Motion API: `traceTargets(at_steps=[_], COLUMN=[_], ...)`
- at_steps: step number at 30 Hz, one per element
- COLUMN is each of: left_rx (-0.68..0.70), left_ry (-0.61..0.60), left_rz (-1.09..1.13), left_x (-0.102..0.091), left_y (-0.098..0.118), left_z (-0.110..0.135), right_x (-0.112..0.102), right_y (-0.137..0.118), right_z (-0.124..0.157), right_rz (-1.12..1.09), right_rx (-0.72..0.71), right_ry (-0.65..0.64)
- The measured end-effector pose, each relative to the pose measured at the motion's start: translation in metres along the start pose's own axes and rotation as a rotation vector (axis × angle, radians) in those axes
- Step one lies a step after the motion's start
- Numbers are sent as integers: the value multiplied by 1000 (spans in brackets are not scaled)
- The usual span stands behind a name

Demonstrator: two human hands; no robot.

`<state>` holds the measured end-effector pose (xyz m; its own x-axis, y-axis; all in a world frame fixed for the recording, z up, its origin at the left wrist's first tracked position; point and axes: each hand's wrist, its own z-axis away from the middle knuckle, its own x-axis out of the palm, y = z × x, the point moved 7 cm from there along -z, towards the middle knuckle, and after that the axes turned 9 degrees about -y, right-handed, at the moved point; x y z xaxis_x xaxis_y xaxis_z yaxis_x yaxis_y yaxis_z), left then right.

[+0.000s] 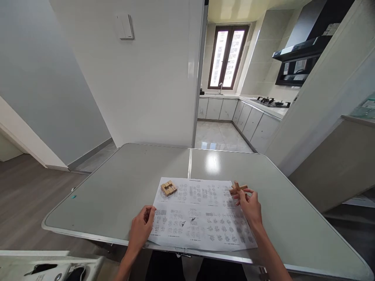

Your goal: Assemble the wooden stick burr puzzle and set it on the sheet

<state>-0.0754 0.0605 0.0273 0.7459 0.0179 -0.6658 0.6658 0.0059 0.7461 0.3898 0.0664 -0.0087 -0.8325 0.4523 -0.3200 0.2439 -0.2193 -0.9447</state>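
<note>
A large printed sheet of paper point(202, 230) lies on the table, covered with small line diagrams of puzzle pieces and assemblies. My left hand point(142, 227) is at the sheet's left edge, its fingers curled and the thumb and forefinger pinched at the paper. Over the sheet's upper right corner, my right hand point(249, 203) grips a cross-shaped wooden burr puzzle point(238, 188) between thumb and fingers. Some of its sticks jut out upward and to the right. A second wooden puzzle point(169, 188), squarish with a gap in its middle, rests on the sheet's upper left.
The grey folding table point(117, 187) has a seam down its middle and a metal rim. A small teal item point(73, 197) lies near its left edge. A white appliance or bin point(52, 269) stands at lower left. Beyond the wall is a kitchen with a gas stove point(271, 102).
</note>
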Motion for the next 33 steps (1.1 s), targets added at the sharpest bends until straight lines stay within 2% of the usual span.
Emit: traceTargets(at_steps=[10, 15, 18, 22, 27, 33], left_rx=[10, 27, 31, 39, 38, 30], left_ry=[-10, -23, 1, 10, 15, 19], left_rz=[-51, -71, -91, -110, -120, -119], left_x=[3, 4, 3, 3, 4, 3], left_y=[-7, -6, -4, -4, -6, -3], left_z=[-1, 0, 0, 0, -1, 0], right_x=[17, 20, 25, 45, 69, 75], right_y=[-7, -12, -17, -16, -6, 5], right_z=[0, 24, 47, 78, 103, 109], right_rz=[29, -30, -154, -286, -244, -184], right_rx=[-40, -64, -114, -126, -179, -219], right_ry=[-50, -92, -101, -226, -440, -471])
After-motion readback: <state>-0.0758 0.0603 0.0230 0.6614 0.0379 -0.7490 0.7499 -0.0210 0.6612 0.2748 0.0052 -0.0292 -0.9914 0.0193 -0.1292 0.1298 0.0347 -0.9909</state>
